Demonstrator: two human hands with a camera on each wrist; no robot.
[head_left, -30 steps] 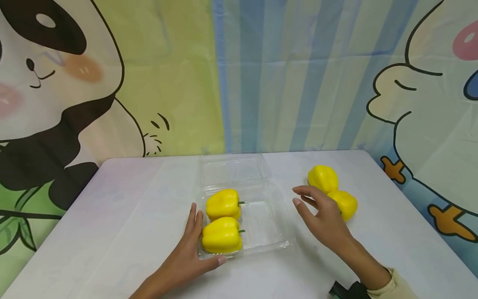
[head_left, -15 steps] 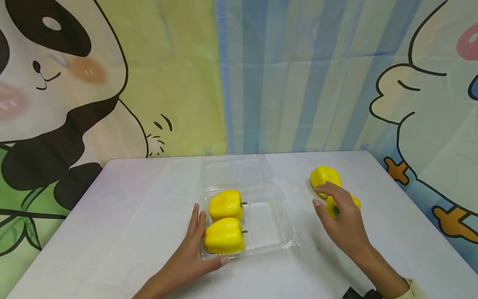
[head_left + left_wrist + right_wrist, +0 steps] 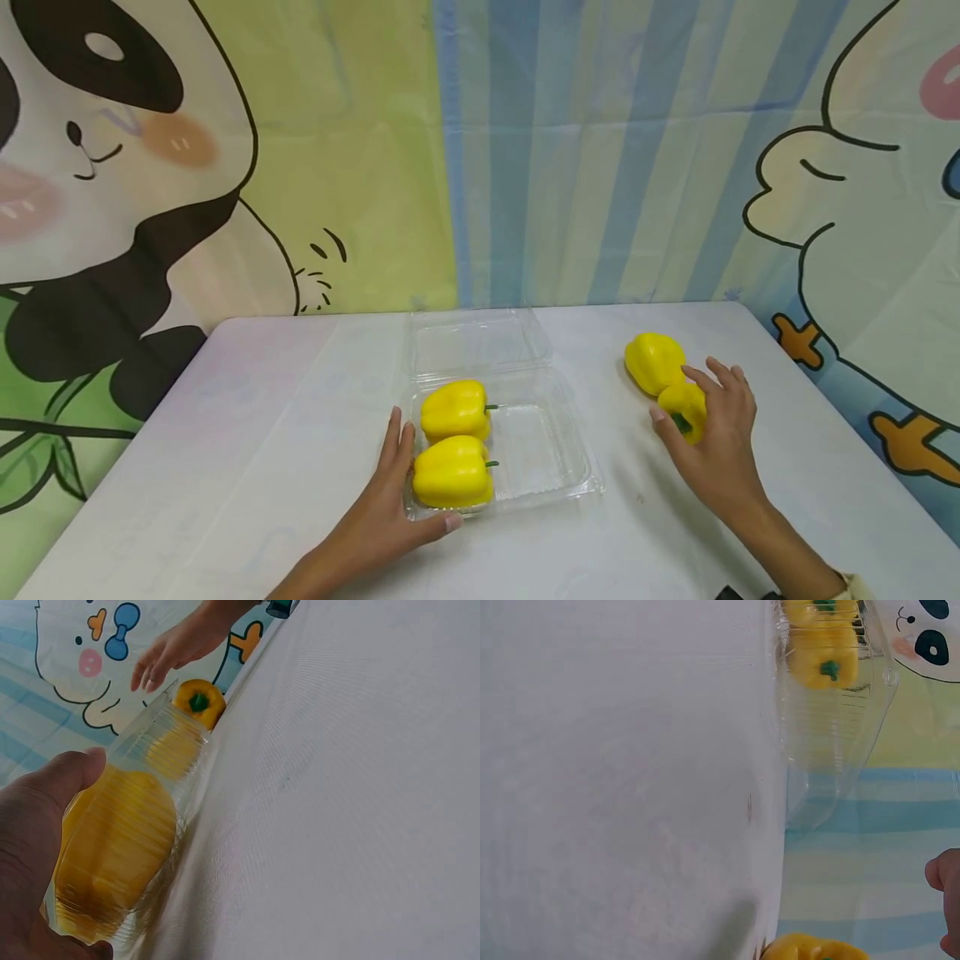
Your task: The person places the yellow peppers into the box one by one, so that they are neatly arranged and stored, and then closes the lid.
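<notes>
Two yellow bell peppers, a rear one [image 3: 455, 410] and a front one [image 3: 453, 472], lie side by side in the left half of an unlidded clear plastic clamshell container [image 3: 538, 446]. My left hand [image 3: 378, 500] rests against the container's front left corner, fingers extended along its side and thumb along its front. At the right, my right hand [image 3: 720, 442] is spread over a third yellow pepper [image 3: 684, 406], partly covering it. In the right wrist view, a fingertip [image 3: 946, 877] stands apart from that pepper [image 3: 810, 949]; contact in the head view is unclear.
Another yellow pepper [image 3: 654, 363] touches the far side of the one by my right hand. The container's lid [image 3: 476, 337] lies folded back toward the rear edge of the white table [image 3: 225, 467]. A cartoon-printed cloth [image 3: 360, 150] hangs behind.
My right hand has moved right from beside the container to the nearer loose pepper, its fingers now spread around it. That pepper appears slightly shifted or turned. My left hand stays at the container.
</notes>
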